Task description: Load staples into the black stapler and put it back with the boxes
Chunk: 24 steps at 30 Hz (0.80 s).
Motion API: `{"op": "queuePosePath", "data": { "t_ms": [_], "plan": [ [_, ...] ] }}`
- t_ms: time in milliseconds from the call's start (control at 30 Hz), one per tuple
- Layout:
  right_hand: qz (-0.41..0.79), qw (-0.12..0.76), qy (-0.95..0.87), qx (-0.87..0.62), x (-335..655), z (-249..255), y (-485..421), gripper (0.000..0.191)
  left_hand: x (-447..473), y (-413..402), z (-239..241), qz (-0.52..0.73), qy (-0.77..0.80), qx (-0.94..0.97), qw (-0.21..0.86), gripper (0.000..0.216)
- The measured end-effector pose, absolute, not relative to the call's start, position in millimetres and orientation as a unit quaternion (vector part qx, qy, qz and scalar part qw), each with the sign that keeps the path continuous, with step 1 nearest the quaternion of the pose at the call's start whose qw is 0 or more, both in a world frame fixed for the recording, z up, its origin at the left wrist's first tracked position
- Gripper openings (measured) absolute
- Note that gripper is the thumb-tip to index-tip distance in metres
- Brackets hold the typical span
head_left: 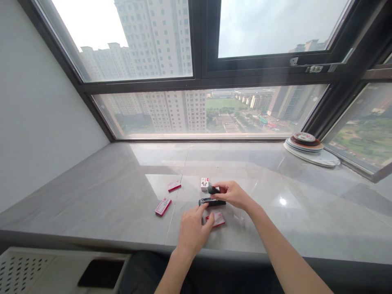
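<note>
A black stapler (218, 202) lies on the grey sill, its metal rail showing toward the left end. Raised above that rail is the stapler's dark rounded top part (212, 190), with the fingers of my right hand (229, 193) closed around it. My left hand (192, 226) reaches in from the front, thumb and index finger apart. Its index fingertip touches the near side of the stapler at the left. Under the left thumb sits a red-and-white flat box (219, 219), partly covered. A small white box with a dark picture (204, 184) stands just behind the stapler.
Two more red-and-white flat boxes (163, 207) lie to the left on the tiled sill (92, 196). A stack of plates (310, 149) is at the back right by the window frame. Below the sill's front edge, a perforated white surface holds a black flat object (101, 273).
</note>
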State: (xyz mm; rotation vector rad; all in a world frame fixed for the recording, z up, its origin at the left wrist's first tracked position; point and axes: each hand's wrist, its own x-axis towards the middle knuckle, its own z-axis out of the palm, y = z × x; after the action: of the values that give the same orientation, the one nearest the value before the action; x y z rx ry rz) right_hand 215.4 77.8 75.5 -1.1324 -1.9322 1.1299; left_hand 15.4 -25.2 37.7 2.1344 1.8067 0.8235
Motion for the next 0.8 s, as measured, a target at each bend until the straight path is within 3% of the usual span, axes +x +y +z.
{"op": "queuePosePath", "data": {
  "t_ms": [167,300,467,633,800],
  "plan": [
    [0.377,0.255,-0.777,-0.435,200.1,63.7,77.7,0.039,21.4,-30.5,38.6,0.290,0.594,0.742,0.110,0.036],
    [0.346,0.246,-0.781,-0.458,203.5,58.7,75.7,0.040,23.5,-39.1,32.0,0.278,0.550,0.782,0.090,0.022],
    [0.324,0.258,-0.761,-0.500,221.3,56.2,63.9,0.041,-18.9,-39.7,32.0,0.292,0.595,0.749,0.001,0.012],
    [0.302,0.264,-0.753,-0.521,230.9,53.9,53.0,0.040,-81.8,-21.0,38.0,0.317,0.669,0.667,-0.080,0.023],
    [0.301,0.271,-0.745,-0.530,229.2,55.0,48.3,0.038,-121.5,6.9,31.6,0.308,0.598,0.740,0.008,0.020]
  ]
}}
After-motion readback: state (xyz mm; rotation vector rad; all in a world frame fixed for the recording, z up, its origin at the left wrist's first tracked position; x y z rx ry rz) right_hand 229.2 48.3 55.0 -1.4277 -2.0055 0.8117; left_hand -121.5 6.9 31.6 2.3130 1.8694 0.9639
